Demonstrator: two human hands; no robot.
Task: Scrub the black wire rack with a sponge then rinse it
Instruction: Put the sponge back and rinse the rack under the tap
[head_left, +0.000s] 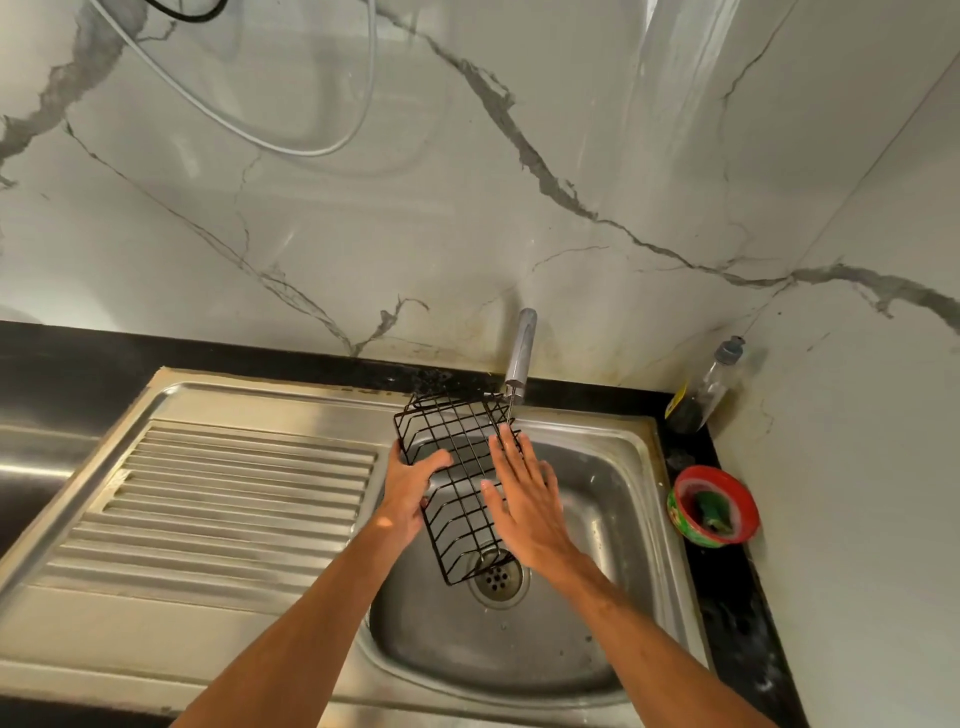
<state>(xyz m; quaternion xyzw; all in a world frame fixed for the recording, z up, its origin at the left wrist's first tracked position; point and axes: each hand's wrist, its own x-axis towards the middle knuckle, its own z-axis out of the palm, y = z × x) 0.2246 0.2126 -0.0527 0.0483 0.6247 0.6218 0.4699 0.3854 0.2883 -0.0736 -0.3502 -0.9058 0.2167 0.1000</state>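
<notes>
The black wire rack (453, 441) hangs tilted over the sink (618, 499) basin. The left hand (410, 488) grips its 9 o'clock edge, thumb hooked over the wires. The right hand (524, 499) lies flat against its 3 o'clock side, fingers straight. The tap (521, 353) stands at 12 o'clock and the drain (498, 577) at 6. A red bowl (748, 501) sits on the tabletop (727, 597) at 3.
</notes>
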